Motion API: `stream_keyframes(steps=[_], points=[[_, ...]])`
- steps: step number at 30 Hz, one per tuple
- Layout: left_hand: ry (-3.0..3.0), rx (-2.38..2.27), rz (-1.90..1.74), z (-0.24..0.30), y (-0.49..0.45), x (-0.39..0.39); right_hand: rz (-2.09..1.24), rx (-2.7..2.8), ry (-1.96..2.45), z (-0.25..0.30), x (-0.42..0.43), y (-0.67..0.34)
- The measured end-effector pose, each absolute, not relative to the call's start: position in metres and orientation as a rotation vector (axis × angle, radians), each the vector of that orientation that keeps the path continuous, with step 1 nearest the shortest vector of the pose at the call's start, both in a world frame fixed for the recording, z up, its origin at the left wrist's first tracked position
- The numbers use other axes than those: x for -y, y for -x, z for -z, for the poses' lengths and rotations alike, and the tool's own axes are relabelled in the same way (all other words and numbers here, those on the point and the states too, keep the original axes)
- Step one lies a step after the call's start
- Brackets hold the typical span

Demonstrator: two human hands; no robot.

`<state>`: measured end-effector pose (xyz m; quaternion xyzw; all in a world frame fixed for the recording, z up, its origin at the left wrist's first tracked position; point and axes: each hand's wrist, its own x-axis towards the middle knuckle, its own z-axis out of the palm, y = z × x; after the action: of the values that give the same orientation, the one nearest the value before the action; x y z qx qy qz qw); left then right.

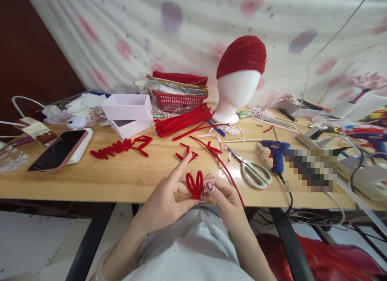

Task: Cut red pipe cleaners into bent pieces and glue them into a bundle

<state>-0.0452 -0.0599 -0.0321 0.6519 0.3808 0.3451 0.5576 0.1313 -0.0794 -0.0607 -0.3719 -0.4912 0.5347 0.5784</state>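
1. Red loops (194,186) are by the counter's (127,189) near edge, left hand (163,197) pinching their base, right hand (223,195) nipping the 3 o'clock side. I'd pinch low, keep both loops even.
2. Scissors (248,165) crowd 2 o'clock; more elbow room toward 9.

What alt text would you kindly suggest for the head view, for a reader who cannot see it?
A person's left hand and right hand hold looped red pipe cleaners by the near edge of a wooden table. On it are scissors, a blue glue gun and a white mannequin head in a red cap.
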Motion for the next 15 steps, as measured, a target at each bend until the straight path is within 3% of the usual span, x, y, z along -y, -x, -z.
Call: stream_keyframes(steps=[15], points=[[-1.765,-1.01,-0.947,0.04,0.057,0.046,-1.029,1.038,0.987,0.077,0.076,-0.14]])
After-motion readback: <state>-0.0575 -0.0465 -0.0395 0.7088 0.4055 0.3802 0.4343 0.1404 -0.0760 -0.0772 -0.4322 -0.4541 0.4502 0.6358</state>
